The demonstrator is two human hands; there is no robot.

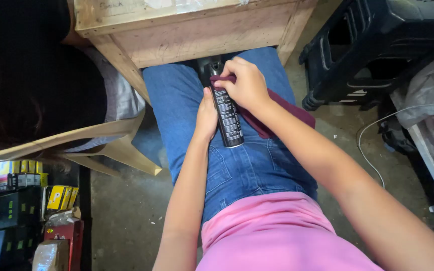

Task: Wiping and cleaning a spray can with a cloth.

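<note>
A black spray can [228, 123] with a printed label lies along my lap, its top end pointing under the wooden table [187, 35]. My left hand [206, 118] grips the can from the left side. My right hand [245, 83] presses a dark red cloth [272, 118] onto the can's upper part, fingers curled over it. The cloth trails across my right thigh under my forearm. The can's cap end is partly hidden by the cloth and my fingers.
I sit in blue jeans and a pink top. A black plastic stool [377, 50] stands at the right, with a white cable [372, 130] and bagged clutter beyond. At the lower left, small boxes [31, 200] fill a shelf. A wooden chair [101, 145] stands at the left.
</note>
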